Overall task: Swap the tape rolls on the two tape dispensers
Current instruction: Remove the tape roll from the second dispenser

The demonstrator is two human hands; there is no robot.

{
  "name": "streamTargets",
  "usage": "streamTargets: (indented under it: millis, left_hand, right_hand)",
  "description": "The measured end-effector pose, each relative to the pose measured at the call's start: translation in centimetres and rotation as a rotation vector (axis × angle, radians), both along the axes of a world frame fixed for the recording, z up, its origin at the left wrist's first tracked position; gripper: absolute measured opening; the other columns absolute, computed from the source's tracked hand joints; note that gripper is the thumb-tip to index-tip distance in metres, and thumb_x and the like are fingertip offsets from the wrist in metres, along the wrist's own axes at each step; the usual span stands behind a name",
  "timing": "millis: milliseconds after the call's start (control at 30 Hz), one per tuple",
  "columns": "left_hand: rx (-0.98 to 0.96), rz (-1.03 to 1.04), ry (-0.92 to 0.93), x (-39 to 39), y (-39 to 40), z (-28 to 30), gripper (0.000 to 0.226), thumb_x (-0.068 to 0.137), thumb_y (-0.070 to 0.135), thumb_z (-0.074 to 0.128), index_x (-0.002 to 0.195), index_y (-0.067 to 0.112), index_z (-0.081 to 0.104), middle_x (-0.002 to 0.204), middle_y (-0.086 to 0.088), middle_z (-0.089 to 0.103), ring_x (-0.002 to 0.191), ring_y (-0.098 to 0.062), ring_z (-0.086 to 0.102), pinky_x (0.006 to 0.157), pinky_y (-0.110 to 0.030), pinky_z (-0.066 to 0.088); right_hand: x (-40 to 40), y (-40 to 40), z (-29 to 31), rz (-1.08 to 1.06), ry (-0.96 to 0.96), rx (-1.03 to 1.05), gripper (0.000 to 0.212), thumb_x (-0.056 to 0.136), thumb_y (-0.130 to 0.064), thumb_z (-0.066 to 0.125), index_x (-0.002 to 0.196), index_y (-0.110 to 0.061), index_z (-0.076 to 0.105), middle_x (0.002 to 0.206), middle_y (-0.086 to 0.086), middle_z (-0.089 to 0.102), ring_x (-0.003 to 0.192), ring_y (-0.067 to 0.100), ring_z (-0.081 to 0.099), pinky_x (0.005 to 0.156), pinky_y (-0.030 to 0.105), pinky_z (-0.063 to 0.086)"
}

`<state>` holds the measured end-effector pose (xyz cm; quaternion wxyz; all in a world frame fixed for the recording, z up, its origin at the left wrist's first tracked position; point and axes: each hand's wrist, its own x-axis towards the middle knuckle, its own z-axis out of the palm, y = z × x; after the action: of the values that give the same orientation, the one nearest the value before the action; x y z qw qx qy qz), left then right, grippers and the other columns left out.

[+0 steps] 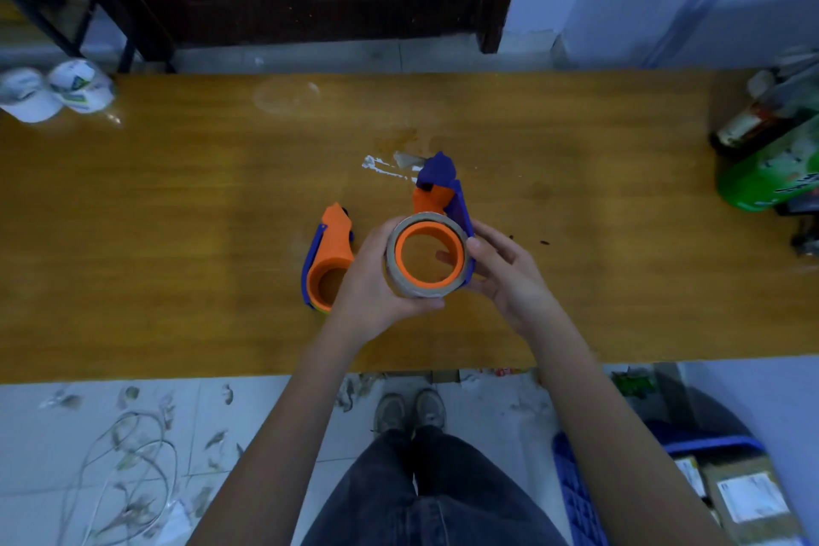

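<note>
Head view. A tape roll (426,257) is seated on the orange hub of the right-hand dispenser (438,191), which is held up over the wooden table (177,235). The roll is gripped by the left hand (376,279), whose fingers are curled under its lower rim. The dispenser's blue side plate is held by the right hand (505,275), with the thumb laid against the roll's edge and one fingertip seen through the hub opening. A second dispenser (328,257), apparently without a roll, lies on the table just beside the left hand.

Risk, as judged: if the roll is pulled or pushed at a tilt, it may bind on the hub; a loose hold on the blue plate may let the dispenser twist or drop. The loose tape end cannot be made out, so snagging on the cutter is possible.
</note>
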<state>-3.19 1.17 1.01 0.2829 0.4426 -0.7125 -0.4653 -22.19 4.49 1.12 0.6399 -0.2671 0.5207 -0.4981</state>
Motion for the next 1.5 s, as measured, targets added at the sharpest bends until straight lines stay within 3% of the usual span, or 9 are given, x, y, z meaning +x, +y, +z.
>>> streamTargets:
  millis: [233,600,767,900,1100,1200,1300,1400,1500]
  left_hand:
    - [-0.082,0.015,0.06,0.3,0.3,0.4,0.091,0.057,0.048,0.084,0.133,0.031,0.037,0.132,0.01,0.049,0.127,-0.009,0.044,0.104,-0.038,0.041]
    - [-0.028,0.036,0.208,0.6,0.2,1.1,0.089,0.055,0.03,0.085,0.133,0.015,0.043,0.129,0.011,0.052,0.124,-0.007,0.048,0.101,-0.023,0.041]
    - [-0.139,-0.004,0.116,0.9,0.1,2.2,0.087,0.057,0.048,0.081,0.131,0.04,0.036,0.134,0.03,0.041,0.135,-0.004,0.033,0.112,-0.037,0.031]
    - [-0.135,-0.046,0.129,0.6,-0.7,3.2,0.091,0.056,0.044,0.085,0.134,0.027,0.04,0.132,0.01,0.051,0.126,-0.01,0.045,0.104,-0.043,0.04]
    - [-0.152,-0.015,0.281,-0.6,-1.5,4.2,0.095,0.053,0.044,0.086,0.133,0.018,0.041,0.13,0.009,0.054,0.122,-0.018,0.051,0.101,-0.045,0.043]
    - [0.044,0.203,0.541,-0.7,-1.0,4.2,0.107,0.051,0.049,0.086,0.131,-0.005,0.04,0.13,-0.02,0.052,0.122,-0.032,0.05,0.101,-0.051,0.042]
    - [0.17,0.458,0.746,0.0,-0.5,3.7,0.087,0.055,0.05,0.084,0.125,0.016,0.047,0.126,-0.005,0.055,0.12,-0.018,0.054,0.098,-0.037,0.047]
    - [0.34,0.516,0.834,0.6,0.2,2.8,0.083,0.056,0.04,0.082,0.127,0.022,0.045,0.135,-0.013,0.05,0.128,-0.035,0.045,0.102,-0.06,0.039]
    - [0.497,0.497,0.882,0.7,1.0,2.3,0.093,0.048,0.046,0.088,0.128,0.025,0.046,0.137,-0.014,0.048,0.124,-0.037,0.048,0.083,-0.049,0.053]
  right_hand:
    - [-0.2,0.2,-0.1,0.004,-0.028,0.036,0.072,0.067,-0.04,0.074,0.131,-0.016,0.051,0.118,0.005,0.067,0.105,0.022,0.066,0.072,0.033,0.057]
    - [0.7,0.3,-0.1,0.05,-0.077,0.024,0.055,0.082,-0.034,0.059,0.133,-0.013,0.05,0.127,0.014,0.06,0.111,0.029,0.061,0.089,0.048,0.052]
    - [1.1,0.2,-0.2,0.044,-0.077,0.03,0.057,0.082,-0.035,0.056,0.133,-0.011,0.049,0.128,0.017,0.057,0.108,0.027,0.06,0.085,0.045,0.053]
    - [1.3,0.1,-0.5,0.041,-0.125,-0.004,0.048,0.087,-0.033,0.053,0.131,-0.016,0.052,0.13,0.013,0.058,0.113,0.028,0.058,0.083,0.04,0.056]
    - [2.0,0.4,-1.1,0.047,-0.184,-0.015,0.039,0.091,-0.026,0.05,0.126,-0.009,0.055,0.119,0.016,0.059,0.105,0.031,0.056,0.077,0.042,0.052]
    - [2.7,0.1,-0.9,0.017,-0.218,-0.003,0.041,0.091,-0.028,0.049,0.126,-0.007,0.054,0.114,0.014,0.064,0.097,0.024,0.065,0.071,0.035,0.059]
    - [2.7,-0.1,-1.2,-0.038,-0.242,0.007,0.03,0.093,-0.03,0.045,0.114,-0.018,0.062,0.101,0.0,0.073,0.088,0.016,0.07,0.064,0.031,0.058]
    - [2.6,-0.1,-1.8,-0.082,-0.29,0.029,0.028,0.096,-0.029,0.039,0.111,-0.02,0.06,0.096,-0.004,0.075,0.081,0.011,0.07,0.062,0.028,0.057]
    - [3.2,-0.4,-2.5,-0.138,-0.231,0.105,0.029,0.099,-0.029,0.036,0.113,-0.022,0.06,0.103,0.0,0.07,0.089,0.017,0.064,0.076,0.036,0.052]
